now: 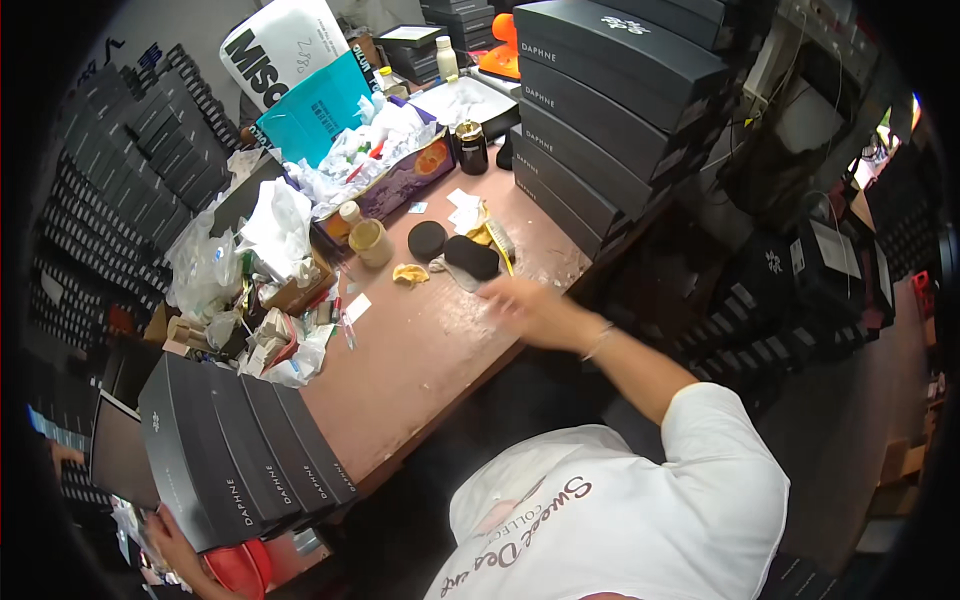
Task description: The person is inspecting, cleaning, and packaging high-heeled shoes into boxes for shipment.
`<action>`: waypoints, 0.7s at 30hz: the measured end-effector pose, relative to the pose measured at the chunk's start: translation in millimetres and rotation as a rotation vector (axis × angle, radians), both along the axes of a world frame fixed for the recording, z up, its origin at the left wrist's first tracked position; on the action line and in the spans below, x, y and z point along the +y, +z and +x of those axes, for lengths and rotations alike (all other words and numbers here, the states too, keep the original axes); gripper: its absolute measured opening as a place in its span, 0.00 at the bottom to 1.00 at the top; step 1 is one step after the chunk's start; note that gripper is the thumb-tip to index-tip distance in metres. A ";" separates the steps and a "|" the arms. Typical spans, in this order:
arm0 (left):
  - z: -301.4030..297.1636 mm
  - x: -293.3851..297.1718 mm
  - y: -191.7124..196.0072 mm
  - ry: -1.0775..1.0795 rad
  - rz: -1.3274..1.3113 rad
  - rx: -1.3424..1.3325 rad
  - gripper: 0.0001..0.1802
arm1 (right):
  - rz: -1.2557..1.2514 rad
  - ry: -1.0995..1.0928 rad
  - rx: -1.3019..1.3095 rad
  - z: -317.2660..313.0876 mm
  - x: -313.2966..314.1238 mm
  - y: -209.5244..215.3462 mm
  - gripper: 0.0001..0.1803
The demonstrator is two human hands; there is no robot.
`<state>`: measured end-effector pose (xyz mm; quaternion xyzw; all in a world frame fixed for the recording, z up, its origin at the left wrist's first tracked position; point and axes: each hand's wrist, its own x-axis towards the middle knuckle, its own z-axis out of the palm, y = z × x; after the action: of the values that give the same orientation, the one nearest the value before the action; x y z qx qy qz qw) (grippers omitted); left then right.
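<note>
My right hand is over the near edge of the table, its fingers loosely apart and somewhat blurred, with nothing visible in them. Just beyond it lie a black oval pad on a pale cloth, a brush with a yellow edge, and a round black pad. A crumpled yellow cloth rests nearby. Far to the left, my left hand is closed at the lower corner of a dark shoebox lid. That lid stands tilted beside a row of grey shoeboxes.
Tall stacked shoeboxes stand at the table's right. A bottle, a dark jar and a purple carton of crumpled paper stand on the pink table. Something red lies below the left boxes. Another hand shows far left.
</note>
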<state>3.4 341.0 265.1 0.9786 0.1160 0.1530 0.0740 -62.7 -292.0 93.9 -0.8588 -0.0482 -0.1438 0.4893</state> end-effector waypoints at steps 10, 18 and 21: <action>53.3 36.8 -105.1 -0.310 -1.192 0.055 0.29 | 0.500 0.820 0.189 83.2 198.4 -16.0 0.39; -37.3 -258.5 -200.2 -0.185 -1.475 0.107 0.33 | 0.618 0.343 0.388 9.3 128.8 -69.2 0.46; -39.2 -294.0 -337.7 0.100 -1.926 0.311 0.10 | 0.362 0.061 0.499 6.9 80.5 -122.4 0.37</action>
<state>-35.9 47.1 -72.7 0.5025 0.2413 -0.1353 0.8191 -55.9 -211.5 -28.4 -0.7647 0.0740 0.0798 0.6351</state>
